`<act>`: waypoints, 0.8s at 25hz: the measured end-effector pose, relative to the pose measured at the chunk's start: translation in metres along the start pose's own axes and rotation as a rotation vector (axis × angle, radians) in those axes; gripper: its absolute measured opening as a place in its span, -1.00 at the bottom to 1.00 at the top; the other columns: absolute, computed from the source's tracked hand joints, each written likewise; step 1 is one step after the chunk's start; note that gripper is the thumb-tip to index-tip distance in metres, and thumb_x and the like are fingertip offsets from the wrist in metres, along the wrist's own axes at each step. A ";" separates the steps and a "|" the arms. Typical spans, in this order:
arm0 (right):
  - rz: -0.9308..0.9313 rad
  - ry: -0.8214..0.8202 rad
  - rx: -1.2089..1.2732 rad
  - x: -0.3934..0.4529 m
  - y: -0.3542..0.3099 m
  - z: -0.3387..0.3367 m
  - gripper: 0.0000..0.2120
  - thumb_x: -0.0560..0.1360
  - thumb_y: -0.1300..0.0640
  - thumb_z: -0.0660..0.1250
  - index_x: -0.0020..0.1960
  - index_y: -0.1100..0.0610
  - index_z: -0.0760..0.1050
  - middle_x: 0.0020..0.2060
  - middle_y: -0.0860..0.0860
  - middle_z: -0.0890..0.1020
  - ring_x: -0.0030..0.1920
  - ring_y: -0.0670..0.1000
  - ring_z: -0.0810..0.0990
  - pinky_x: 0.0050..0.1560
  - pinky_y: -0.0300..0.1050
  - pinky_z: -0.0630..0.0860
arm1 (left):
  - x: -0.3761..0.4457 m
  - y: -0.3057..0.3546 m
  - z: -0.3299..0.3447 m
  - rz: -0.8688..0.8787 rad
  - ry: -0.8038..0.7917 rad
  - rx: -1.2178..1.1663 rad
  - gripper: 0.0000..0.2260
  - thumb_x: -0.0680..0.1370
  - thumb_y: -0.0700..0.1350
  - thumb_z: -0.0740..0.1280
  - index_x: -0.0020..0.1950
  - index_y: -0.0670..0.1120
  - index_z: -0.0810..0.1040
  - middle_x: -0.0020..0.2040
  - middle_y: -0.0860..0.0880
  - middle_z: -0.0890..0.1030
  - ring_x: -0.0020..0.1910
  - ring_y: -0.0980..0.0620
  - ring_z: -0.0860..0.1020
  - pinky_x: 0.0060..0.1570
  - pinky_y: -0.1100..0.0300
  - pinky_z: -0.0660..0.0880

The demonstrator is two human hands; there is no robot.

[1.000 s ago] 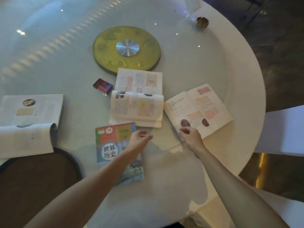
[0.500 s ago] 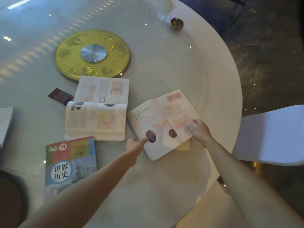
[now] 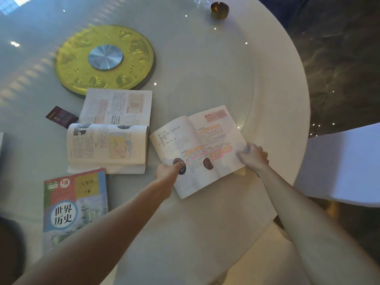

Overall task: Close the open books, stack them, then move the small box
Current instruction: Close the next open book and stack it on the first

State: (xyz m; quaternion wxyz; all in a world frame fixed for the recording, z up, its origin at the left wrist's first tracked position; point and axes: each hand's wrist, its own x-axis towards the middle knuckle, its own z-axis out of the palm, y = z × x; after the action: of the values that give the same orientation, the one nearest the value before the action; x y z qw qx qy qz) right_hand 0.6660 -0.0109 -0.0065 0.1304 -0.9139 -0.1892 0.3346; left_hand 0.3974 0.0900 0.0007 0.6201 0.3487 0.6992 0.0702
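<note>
A closed blue-and-green history textbook [image 3: 75,204] is seen lying flat at the near left of the round white glass-topped table [image 3: 205,233]. Just beyond, the highlighted open paperback [image 3: 198,150] is held at both sides: its left page is pressed down by the left hand [image 3: 167,172], fingers extended, while its right edge is pinched by the curled right hand [image 3: 253,155]. A 2nd open illustrated book [image 3: 111,130] is seen beside it, with the small dark red box [image 3: 61,117] to its left. Farther back, a gold round turntable disc [image 3: 104,59] and an amber glass ashtray [image 3: 219,9] are visible.
</note>
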 end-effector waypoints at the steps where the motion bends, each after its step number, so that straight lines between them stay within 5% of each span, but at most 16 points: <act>1: 0.012 -0.024 0.005 0.002 0.005 0.002 -0.44 0.36 -0.24 0.29 0.28 -0.01 0.56 0.20 0.08 0.61 0.32 0.30 0.49 0.34 0.19 0.47 | 0.000 0.001 0.000 -0.021 0.012 0.015 -0.51 0.25 0.04 0.51 0.09 -0.17 0.59 0.18 -0.14 0.60 0.05 -0.12 0.58 -0.14 0.10 0.47; 3: 0.008 -0.043 0.139 -0.004 0.010 0.003 -0.55 0.37 -0.21 0.32 0.13 0.02 0.60 0.08 0.03 0.69 0.23 0.23 0.59 0.25 0.14 0.54 | -0.001 0.001 -0.002 -0.041 0.010 0.029 -0.55 0.17 0.08 0.48 -0.04 -0.11 0.61 0.21 -0.14 0.56 0.17 -0.17 0.54 -0.02 0.02 0.50; 5: -0.024 -0.092 0.332 -0.017 0.013 0.003 -0.77 0.44 0.03 0.35 0.06 0.08 0.61 0.01 0.06 0.72 0.09 0.19 0.70 0.04 0.06 0.63 | -0.008 0.003 -0.005 -0.047 -0.010 -0.003 -0.60 0.19 0.07 0.49 -0.06 -0.09 0.60 0.19 -0.12 0.57 0.15 -0.16 0.54 -0.02 -0.01 0.50; 8: -0.044 -0.208 0.487 -0.039 0.017 0.003 -0.72 0.45 0.25 0.30 0.13 0.11 0.61 0.11 0.13 0.74 0.09 0.21 0.74 0.12 0.20 0.65 | -0.021 0.004 -0.010 -0.028 -0.087 -0.094 -0.52 0.37 0.02 0.52 0.20 -0.12 0.50 0.13 -0.12 0.64 0.04 -0.11 0.62 0.00 -0.04 0.58; 11: -0.076 -0.240 0.551 -0.060 0.022 -0.001 -0.66 0.49 0.32 0.27 0.15 0.03 0.63 0.09 0.05 0.77 0.08 0.18 0.76 0.12 0.19 0.64 | -0.029 -0.001 -0.019 -0.058 -0.139 -0.085 -0.44 0.34 0.02 0.61 0.23 -0.14 0.50 0.08 -0.13 0.67 0.04 -0.14 0.65 0.16 -0.11 0.59; 15: -0.120 -0.157 0.613 -0.085 0.023 -0.006 -0.71 0.54 0.24 0.25 0.06 -0.03 0.67 0.01 0.00 0.79 -0.02 0.09 0.75 0.05 0.10 0.64 | -0.037 -0.004 -0.037 0.105 -0.038 -0.088 -0.79 0.45 -0.24 0.53 0.04 -0.13 0.61 0.02 -0.17 0.70 -0.07 -0.13 0.66 0.03 -0.02 0.61; 20: -0.200 -0.144 0.706 -0.123 -0.005 -0.002 -0.83 0.53 0.29 0.25 -0.09 0.08 0.56 -0.19 0.04 0.70 -0.21 0.07 0.63 -0.23 -0.09 0.49 | -0.058 0.003 -0.059 0.294 -0.085 -0.029 -0.91 0.56 -0.24 0.41 0.04 -0.13 0.65 -0.13 -0.07 0.71 -0.21 -0.01 0.66 -0.29 0.16 0.55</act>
State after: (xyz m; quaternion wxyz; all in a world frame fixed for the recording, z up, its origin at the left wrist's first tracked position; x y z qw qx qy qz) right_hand 0.5794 -0.0596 0.0659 0.4561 -0.7638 -0.1590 0.4282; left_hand 0.3440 0.0790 0.0631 0.6371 0.4410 0.6126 0.1558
